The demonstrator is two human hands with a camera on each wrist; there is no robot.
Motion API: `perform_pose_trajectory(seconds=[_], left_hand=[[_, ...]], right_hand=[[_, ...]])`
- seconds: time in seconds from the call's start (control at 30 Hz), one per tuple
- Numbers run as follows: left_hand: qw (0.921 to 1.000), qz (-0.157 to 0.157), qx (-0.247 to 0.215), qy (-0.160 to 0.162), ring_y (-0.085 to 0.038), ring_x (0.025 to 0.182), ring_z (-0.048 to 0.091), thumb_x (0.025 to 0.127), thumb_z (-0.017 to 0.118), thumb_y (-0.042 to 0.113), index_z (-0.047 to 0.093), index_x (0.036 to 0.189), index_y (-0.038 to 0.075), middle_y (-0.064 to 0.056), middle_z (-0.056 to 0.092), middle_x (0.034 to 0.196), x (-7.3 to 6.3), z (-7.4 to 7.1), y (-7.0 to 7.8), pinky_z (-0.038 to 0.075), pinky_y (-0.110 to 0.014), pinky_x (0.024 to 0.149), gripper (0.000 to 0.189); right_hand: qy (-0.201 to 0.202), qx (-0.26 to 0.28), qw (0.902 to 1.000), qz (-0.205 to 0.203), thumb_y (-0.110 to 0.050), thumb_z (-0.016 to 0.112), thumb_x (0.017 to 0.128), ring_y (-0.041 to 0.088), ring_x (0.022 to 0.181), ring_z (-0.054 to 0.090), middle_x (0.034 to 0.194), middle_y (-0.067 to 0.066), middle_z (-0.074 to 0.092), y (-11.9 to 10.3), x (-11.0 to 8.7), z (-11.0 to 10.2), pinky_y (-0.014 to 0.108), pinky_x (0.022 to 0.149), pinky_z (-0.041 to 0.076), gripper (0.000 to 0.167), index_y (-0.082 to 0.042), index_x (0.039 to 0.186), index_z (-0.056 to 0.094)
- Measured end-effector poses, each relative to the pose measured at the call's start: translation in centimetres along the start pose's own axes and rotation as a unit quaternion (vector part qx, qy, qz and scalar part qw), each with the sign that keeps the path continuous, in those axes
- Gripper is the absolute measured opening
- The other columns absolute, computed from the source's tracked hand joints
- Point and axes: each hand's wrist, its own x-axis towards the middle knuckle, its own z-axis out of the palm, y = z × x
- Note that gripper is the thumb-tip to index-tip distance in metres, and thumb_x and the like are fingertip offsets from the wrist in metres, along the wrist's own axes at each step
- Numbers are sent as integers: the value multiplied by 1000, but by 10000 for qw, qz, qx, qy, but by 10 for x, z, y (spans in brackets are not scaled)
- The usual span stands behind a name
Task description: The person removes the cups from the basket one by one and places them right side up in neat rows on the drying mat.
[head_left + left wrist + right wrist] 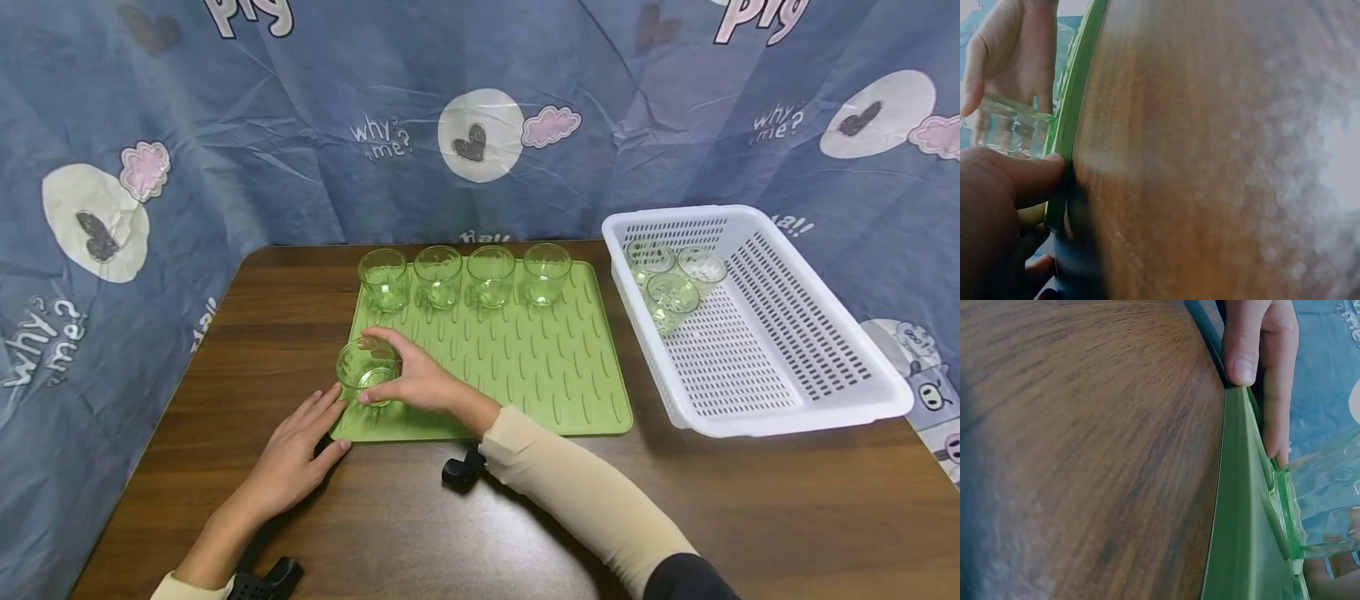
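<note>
Fingers and thumb of the right hand curl round one clear glass, grasping it from opposite sides. This glass stands upright on the front left part of a single green mat, and both wrist views show its base meeting the mat's ridged surface. On the left hand, the fingers are fairly straight and grip no glass; they lie along the mat's left edge near the front corner, while the thumb touches the front edge.

Eight glasses are in view altogether. Besides the one in the right hand, four upright glasses form a single row across the back of the mat, set close to one another and reaching from its left side to somewhat short of its right edge. The remaining three glasses sit grouped toward the left end of one white basket, which has slotted walls and stands just to the right of the mat.

One brown wooden table bears the mat and the basket. Behind it hangs a blue cloth with three pink clouds printed on it. Two sleeves are beige, and one black device shows beneath each wrist.
</note>
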Motion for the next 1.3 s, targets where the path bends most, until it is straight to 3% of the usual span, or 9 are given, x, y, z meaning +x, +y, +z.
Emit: perform_pose_trajectory(seconds=[0.33, 0.77, 1.03, 1.17, 1.3], left_hand=[[10000, -23, 10, -30, -47, 147, 26, 98, 61, 25, 43, 148, -2, -18, 29, 163, 2, -1, 0, 23, -72, 110, 59], [10000, -15, 35, -80, -47, 148, 25, 98, 62, 25, 43, 148, -1, -18, 28, 163, 4, -4, 3, 23, -72, 110, 59], [9999, -64, 56, -147, -47, 147, 26, 98, 62, 26, 44, 147, -2, -20, 30, 162, 2, -2, 3, 24, -71, 110, 60], [9999, -50, 60, -91, -48, 146, 27, 97, 63, 24, 45, 146, -3, -22, 31, 161, 1, -1, 3, 25, -71, 109, 59], [9999, -7, 111, 7, -48, 146, 29, 97, 64, 24, 46, 146, -2, -22, 33, 160, 0, -1, 3, 27, -70, 109, 58]], right_hand=[[-34, -62, 9999, 117, -5, 84, 76, 26, 135, 51, 153, 8, 46, -2, 2, -1, 36, 114, 41, 94, -25, 153, 34], [-69, 220, 9997, 54, -2, 82, 77, 29, 132, 55, 154, 9, 47, -1, 3, -4, 35, 111, 45, 94, -23, 154, 32], [145, -524, 9984, 181, -12, 86, 73, 27, 145, 39, 158, 7, 38, -3, -3, -1, 50, 120, 31, 106, -28, 157, 24], [164, -770, 9969, 35, -13, 85, 73, 28, 147, 36, 161, 7, 33, -6, -8, -2, 50, 121, 30, 111, -28, 159, 17], [203, -1013, 9944, -240, -15, 80, 78, 27, 146, 37, 161, 9, 33, -7, -13, -6, 49, 120, 33, 104, -25, 159, 15]])
